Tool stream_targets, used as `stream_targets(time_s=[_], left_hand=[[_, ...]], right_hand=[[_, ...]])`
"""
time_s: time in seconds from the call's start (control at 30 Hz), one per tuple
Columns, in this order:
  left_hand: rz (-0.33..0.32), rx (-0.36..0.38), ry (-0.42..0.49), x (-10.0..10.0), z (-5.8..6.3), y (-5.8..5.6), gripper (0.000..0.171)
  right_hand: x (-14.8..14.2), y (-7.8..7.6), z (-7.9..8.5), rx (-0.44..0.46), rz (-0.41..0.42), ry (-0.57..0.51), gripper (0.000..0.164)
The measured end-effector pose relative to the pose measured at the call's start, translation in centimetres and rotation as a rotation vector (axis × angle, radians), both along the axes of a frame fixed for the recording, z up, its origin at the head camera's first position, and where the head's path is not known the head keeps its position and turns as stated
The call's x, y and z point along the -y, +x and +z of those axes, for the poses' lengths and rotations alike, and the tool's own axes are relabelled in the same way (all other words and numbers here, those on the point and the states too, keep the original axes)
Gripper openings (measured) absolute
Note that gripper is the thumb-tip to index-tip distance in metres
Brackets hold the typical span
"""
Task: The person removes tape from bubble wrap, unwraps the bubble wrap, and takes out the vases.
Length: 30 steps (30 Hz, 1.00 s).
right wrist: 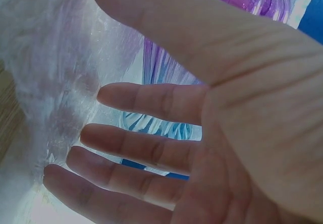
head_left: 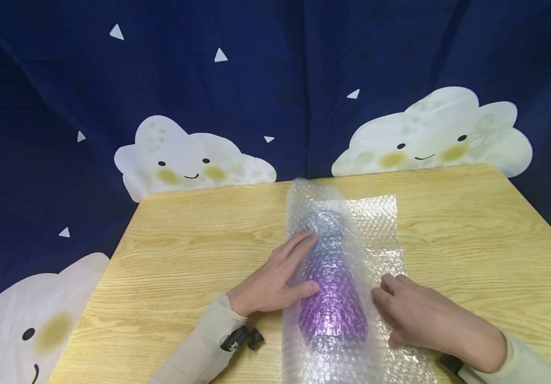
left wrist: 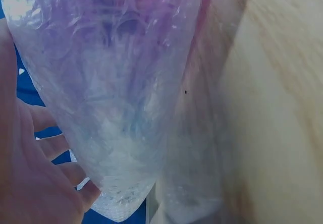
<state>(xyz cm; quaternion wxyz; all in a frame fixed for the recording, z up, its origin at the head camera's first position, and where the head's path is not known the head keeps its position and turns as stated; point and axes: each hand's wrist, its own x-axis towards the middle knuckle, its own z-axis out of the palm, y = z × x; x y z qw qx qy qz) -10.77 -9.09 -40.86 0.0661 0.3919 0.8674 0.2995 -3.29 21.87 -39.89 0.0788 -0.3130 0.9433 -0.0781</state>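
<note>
A ribbed, see-through purple and blue vase (head_left: 330, 288) lies on its side under bubble wrap (head_left: 333, 368), its blue end pointing away from me. My left hand (head_left: 275, 280) rests along the wrapped vase's left side, with fingers spread and thumb over the purple part. In the left wrist view, its fingers lie against the bubble wrap (left wrist: 111, 133). On the other side, my right hand (head_left: 419, 314) is at the wrap's right part. The right wrist view shows its fingers (right wrist: 146, 100) extended, tips touching the wrap (right wrist: 55, 82), with the thumb apart from them.
A flat part of the bubble wrap (head_left: 376, 218) spreads out to the right of the vase on the wooden table (head_left: 199, 234). Behind the table hangs a dark blue curtain (head_left: 256, 80) printed with clouds.
</note>
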Motion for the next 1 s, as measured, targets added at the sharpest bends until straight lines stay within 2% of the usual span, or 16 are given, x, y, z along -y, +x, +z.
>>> stream_targets(time_s=[0.3, 0.5, 0.77, 1.0], left_hand=[[0.018, -0.029, 0.001, 0.7, -0.2, -0.1, 0.095], [0.035, 0.009, 0.017, 1.2, -0.3, 0.1, 0.094], [0.011, 0.063, 0.082, 1.9, -0.3, 0.2, 0.084], [0.025, 0.070, 0.055, 2.0, -0.1, 0.3, 0.089]], right_hand=[[0.0, -0.1, 0.0, -0.001, 0.015, -0.010, 0.056], [0.0, -0.2, 0.1, 0.006, 0.019, -0.016, 0.056], [0.1, -0.1, 0.1, 0.010, 0.002, -0.012, 0.057], [0.1, 0.0, 0.0, 0.011, -0.002, -0.012, 0.057]])
